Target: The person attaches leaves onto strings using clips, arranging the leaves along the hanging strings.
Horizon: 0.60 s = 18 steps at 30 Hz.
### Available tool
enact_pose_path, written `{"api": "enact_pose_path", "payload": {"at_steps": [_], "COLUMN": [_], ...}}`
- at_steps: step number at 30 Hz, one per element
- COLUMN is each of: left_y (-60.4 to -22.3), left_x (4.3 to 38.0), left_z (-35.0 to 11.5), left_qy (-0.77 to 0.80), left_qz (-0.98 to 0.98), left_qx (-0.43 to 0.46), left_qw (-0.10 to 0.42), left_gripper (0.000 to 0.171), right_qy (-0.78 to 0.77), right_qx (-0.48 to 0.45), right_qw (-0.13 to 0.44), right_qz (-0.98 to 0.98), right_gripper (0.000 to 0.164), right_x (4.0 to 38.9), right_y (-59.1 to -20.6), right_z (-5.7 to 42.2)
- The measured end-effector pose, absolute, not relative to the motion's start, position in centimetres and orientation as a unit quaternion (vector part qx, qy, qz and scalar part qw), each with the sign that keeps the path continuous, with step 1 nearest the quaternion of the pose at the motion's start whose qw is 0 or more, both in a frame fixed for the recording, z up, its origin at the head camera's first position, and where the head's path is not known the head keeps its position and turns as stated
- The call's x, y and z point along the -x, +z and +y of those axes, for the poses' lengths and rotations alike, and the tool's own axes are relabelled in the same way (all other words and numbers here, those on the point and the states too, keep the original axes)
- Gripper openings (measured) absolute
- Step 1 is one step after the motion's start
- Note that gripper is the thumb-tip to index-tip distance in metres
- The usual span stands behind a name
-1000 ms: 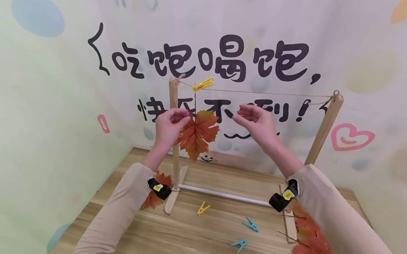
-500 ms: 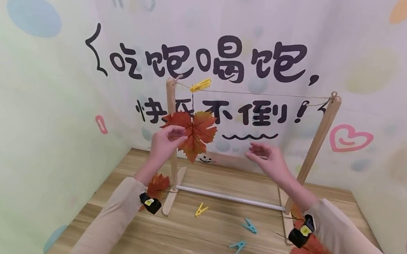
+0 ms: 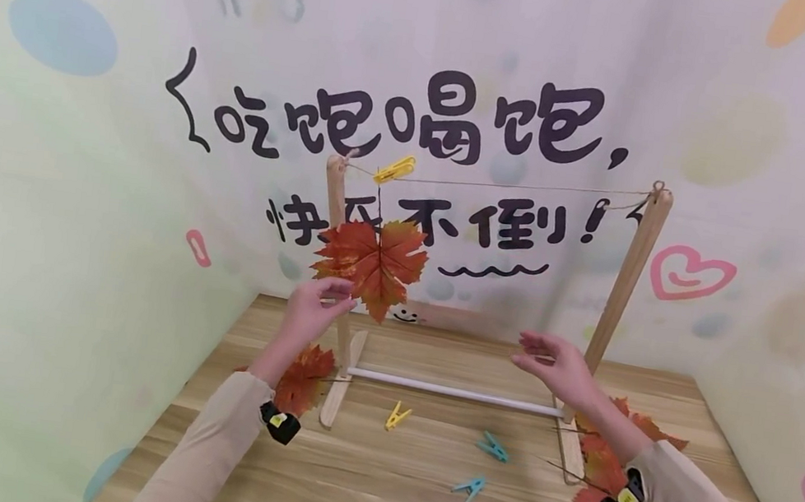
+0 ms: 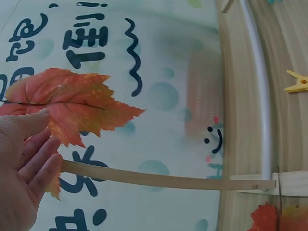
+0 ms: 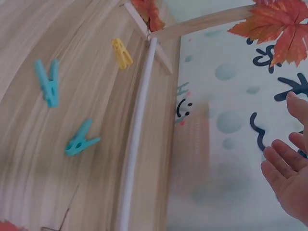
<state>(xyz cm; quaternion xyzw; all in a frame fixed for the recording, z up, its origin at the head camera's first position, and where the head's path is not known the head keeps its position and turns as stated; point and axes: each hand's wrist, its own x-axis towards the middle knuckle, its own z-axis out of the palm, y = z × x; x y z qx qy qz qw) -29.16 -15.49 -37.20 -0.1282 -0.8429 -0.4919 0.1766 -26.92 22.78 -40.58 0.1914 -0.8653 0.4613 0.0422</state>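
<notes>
Leaf (image 3: 381, 261) and left hand (image 3: 314, 307) lie close together in the head view: we see the leaf dangling by its stem from a yellow clip (image 3: 393, 170) on the string (image 3: 514, 187), its long axis vertical, tip lowest, most of it above and to the right of the left hand's fingertips. The right hand (image 3: 553, 366) is well apart, with the leaf up and off to its left and two teal clips (image 3: 494, 446) below it on the table (image 3: 376, 480); we judge the left hand far better placed to reach the leaf, from underneath. Turning to the left wrist view, we find the leaf just past the thumb, which overlaps it; whether they touch, we cannot tell. Those fingers are relaxed, a gap showing between them and the thumb, with nothing gripped. From the right wrist view, we see the right hand's fingers loosely spread, holding nothing, the leaf well beyond their tips.
</notes>
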Motion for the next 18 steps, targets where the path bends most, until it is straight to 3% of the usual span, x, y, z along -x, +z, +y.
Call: {"api": "enact_pose_path", "payload": {"at_steps": [18], "left_y": [-44.0], "left_x": [28.7], "left_z": [-15.9], "left_qy": [-0.450], "left_qz": [-0.874], "left_qx": [0.140], "left_qw": [0.117], "left_gripper": [0.024], "right_qy": [0.484], "right_qx": [-0.143], "right_qw": [0.020], "right_qz": [-0.863], "right_gripper": [0.053], "right_x": [24.7], "right_y": [-48.1], "right_z": [25.1]}}
